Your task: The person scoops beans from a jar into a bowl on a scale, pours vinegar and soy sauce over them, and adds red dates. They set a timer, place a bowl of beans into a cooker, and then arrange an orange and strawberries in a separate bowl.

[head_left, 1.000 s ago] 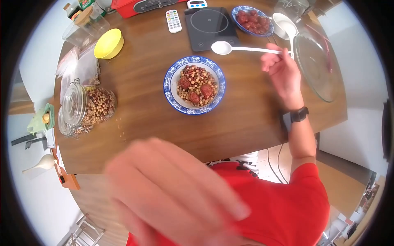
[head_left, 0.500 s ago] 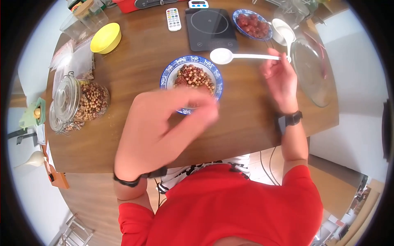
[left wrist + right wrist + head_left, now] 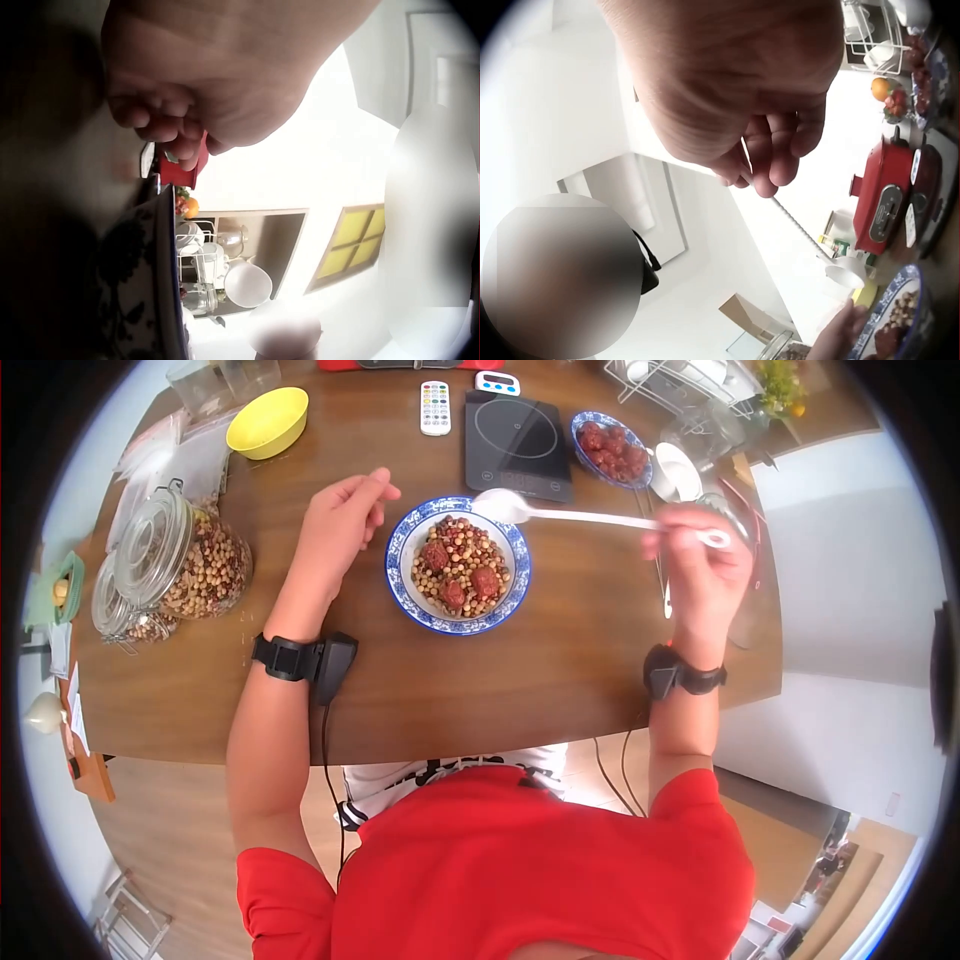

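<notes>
My right hand (image 3: 700, 565) pinches the handle of a white long-handled spoon (image 3: 502, 507), whose head hovers over the far rim of a blue-and-white bowl (image 3: 519, 575). Mixed beans and grains (image 3: 462, 572) fill the bowl, with several red dates (image 3: 484, 581) on top. In the right wrist view, fingertips and thumb close on the spoon handle (image 3: 799, 229). Left of the bowl, my left hand (image 3: 340, 532) is raised with its fingers loosely bent and nothing in them. The left wrist view shows these relaxed fingers (image 3: 161, 124) above the bowl's patterned side (image 3: 135, 277).
A black induction cooker (image 3: 515, 445) stands behind the bowl, beside a plate of red dates (image 3: 612, 455) and a white cup (image 3: 676, 472). A remote (image 3: 435, 408) and yellow bowl (image 3: 267, 423) lie farther left. Clip-top jars of beans (image 3: 205, 570) occupy the left side.
My left hand has gone from close to the camera, across the bowl, to the bowl's left side. The right hand has brought the spoon leftward, its head now over the bowl's rim.
</notes>
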A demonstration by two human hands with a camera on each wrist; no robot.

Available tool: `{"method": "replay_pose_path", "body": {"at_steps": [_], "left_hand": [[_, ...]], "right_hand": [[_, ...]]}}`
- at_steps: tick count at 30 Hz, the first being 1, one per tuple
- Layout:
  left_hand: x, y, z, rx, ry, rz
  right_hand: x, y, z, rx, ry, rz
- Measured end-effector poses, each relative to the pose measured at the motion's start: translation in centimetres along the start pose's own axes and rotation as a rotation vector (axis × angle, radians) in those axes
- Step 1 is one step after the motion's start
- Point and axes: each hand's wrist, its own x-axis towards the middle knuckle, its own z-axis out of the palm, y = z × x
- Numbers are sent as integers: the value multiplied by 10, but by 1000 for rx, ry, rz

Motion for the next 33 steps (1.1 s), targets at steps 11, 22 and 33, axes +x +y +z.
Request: {"method": "replay_pose_path", "body": {"at_steps": [11, 22, 33], "left_hand": [[-1, -5, -1, 33, -45, 47], [-1, 0, 1, 24, -36, 25], [0, -1, -3, -57, -39, 0]], "right_hand": [[52, 48, 21, -112, -249, 290], [64, 92, 18, 173, -62, 583], [65, 91, 22, 571, 59, 659]]}}
